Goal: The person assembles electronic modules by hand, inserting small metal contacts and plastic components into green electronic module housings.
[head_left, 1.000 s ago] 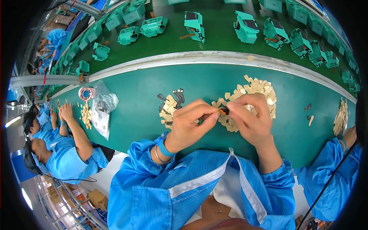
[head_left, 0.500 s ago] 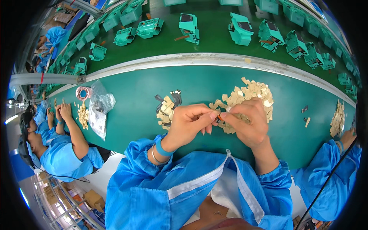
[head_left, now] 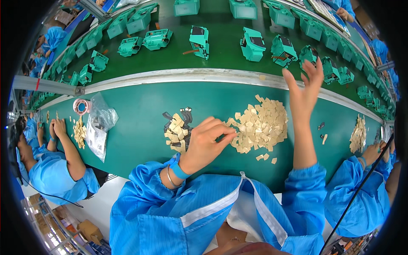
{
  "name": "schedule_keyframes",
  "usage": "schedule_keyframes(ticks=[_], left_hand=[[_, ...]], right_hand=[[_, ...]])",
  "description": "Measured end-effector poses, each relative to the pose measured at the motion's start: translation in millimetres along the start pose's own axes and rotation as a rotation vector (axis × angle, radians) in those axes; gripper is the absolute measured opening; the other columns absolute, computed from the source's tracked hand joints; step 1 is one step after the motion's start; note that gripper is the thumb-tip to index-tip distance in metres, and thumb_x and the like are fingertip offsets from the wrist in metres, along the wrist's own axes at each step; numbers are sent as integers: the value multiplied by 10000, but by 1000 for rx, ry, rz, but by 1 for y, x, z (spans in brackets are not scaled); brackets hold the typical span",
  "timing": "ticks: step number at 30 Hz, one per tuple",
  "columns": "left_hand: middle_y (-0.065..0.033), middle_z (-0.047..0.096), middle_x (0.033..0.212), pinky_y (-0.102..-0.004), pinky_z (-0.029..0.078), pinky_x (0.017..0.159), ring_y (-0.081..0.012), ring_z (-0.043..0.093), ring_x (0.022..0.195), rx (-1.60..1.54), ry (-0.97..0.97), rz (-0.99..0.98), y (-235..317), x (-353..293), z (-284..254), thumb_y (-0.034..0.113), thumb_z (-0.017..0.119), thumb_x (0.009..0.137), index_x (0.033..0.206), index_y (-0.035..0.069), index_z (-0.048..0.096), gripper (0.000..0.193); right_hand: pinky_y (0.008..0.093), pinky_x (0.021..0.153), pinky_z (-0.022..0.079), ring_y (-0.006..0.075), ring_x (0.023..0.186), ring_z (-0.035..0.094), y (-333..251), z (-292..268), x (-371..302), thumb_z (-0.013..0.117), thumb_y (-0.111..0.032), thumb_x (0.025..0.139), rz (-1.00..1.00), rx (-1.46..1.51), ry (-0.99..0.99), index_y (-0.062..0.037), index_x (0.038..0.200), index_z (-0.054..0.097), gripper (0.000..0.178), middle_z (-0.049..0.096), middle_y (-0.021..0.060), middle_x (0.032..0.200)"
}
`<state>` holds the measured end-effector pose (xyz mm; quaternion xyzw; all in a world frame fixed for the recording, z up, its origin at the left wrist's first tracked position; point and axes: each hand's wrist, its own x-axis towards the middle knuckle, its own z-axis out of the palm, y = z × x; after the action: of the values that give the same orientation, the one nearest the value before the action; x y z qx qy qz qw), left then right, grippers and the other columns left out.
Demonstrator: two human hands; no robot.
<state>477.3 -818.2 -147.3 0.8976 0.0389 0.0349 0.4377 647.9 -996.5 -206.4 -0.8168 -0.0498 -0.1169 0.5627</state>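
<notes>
My left hand [head_left: 208,140] is closed in a pinch at the left edge of a heap of small cream-coloured pieces [head_left: 263,125]. Whatever its fingertips hold, if anything, is too small or hidden to make out. Behind that hand lies a smaller pile of cream pieces [head_left: 175,129] mixed with black strips [head_left: 186,114]. My right hand [head_left: 307,91] is raised over the rail, fingers spread and holding nothing visible. Its fingertips overlap a teal plastic housing [head_left: 307,54] in the picture; whether they touch it, I cannot tell.
A pale metal rail [head_left: 204,75] divides the table from a green belt carrying several teal housings [head_left: 252,43]. Left on the table are a clear plastic bag [head_left: 100,123] and a tape roll [head_left: 81,106]. Co-workers in blue sit at left [head_left: 59,178] and right [head_left: 355,195].
My hands have parted. The right one has risen from the heap toward the belt and opened. The left stays pinched near the heap. The dark and orange bit between them no longer shows.
</notes>
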Motion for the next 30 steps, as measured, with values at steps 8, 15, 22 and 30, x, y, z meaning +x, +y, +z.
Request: schedule_keyframes(ticks=[8,15,22,30], left_hand=[[-58,648,956,-302,467,723,-193,557,856,-9,55,102,5,-1,-9,15,714,735,1016,33,656,287],[-81,636,988,-243,481,717,-117,555,813,-977,-86,-322,15,0,-19,57,678,813,1311,23,419,562],[-122,605,1076,-404,517,814,-220,607,919,-1272,-190,-540,13,-2,-26,60,642,795,1180,24,515,406],[-169,502,1279,-442,476,918,-253,536,1113,-1202,21,-439,18,-3,-18,47,651,789,1277,43,466,522]], right_hand=[[319,810,476,216,911,600,22,19,48,744,-162,719,129,-28,-12,-4,1428,178,922,589,170,1115],[249,657,492,124,778,590,-69,-29,-3,724,-15,733,447,722,-916,-31,1444,201,882,632,124,978],[264,739,487,131,857,583,-93,-22,-40,684,-12,797,252,593,-237,2,1230,494,473,633,90,955],[186,605,455,67,696,583,-97,-22,-88,686,0,805,637,886,-462,7,867,626,86,648,47,821]])
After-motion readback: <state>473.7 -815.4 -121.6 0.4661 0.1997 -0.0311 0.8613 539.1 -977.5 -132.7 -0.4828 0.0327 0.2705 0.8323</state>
